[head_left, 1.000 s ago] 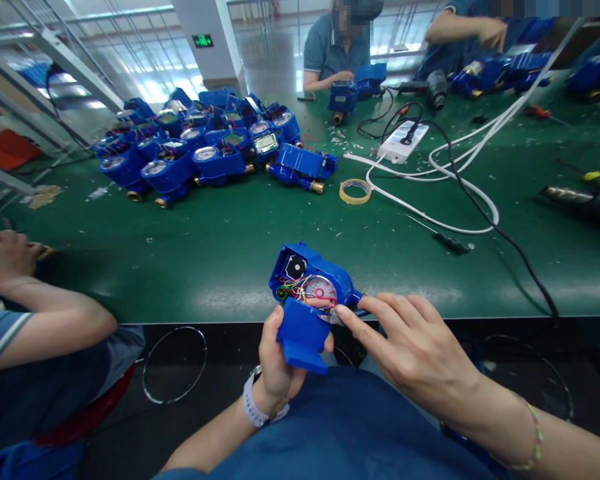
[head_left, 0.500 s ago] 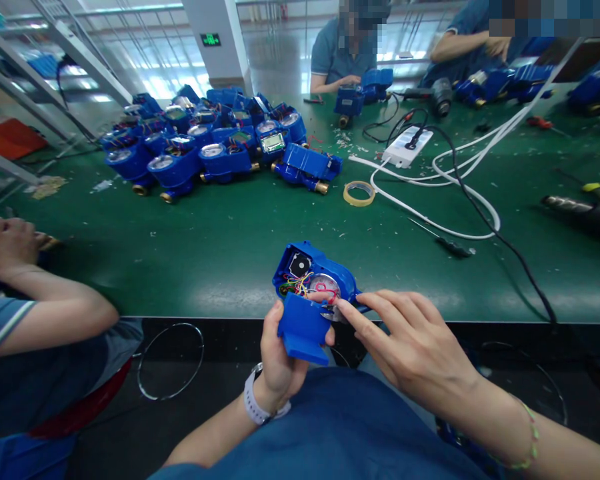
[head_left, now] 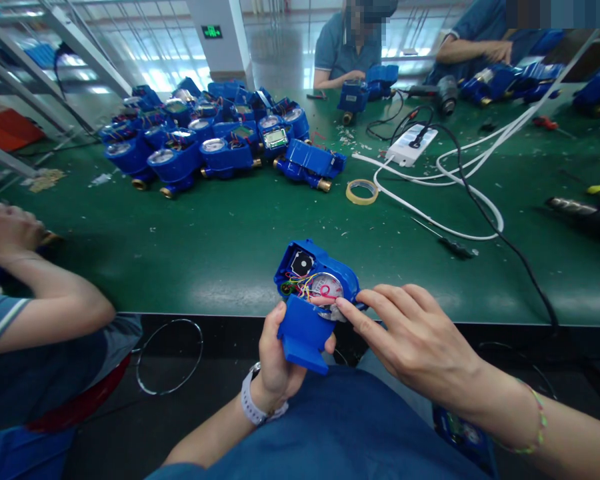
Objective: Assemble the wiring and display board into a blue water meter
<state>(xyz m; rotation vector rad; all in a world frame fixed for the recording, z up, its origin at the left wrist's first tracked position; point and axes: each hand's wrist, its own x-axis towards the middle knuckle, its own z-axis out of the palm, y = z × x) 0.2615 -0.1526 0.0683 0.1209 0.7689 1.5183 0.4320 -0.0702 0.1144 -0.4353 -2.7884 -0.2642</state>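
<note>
My left hand (head_left: 276, 360) is wrapped around the lower part of a blue water meter (head_left: 310, 300), held just over the near edge of the green table (head_left: 220, 247). The meter's cover is off, showing a round dial and coloured wires. My right hand (head_left: 420, 340) rests against the meter's right side, its fingers stretched out. The forefinger tip touches the rim by the dial. A white watch sits on my left wrist.
A heap of blue meters (head_left: 215, 137) lies at the far left. A tape roll (head_left: 362, 191), a white power strip (head_left: 411, 144) with cables, and a screwdriver (head_left: 447, 243) lie to the right. A co-worker's arm (head_left: 35, 293) rests at the left; other people work across the table.
The meter and both hands have stayed almost in place; my right forefinger has shifted slightly along the dial's rim. The view has drifted a little.
</note>
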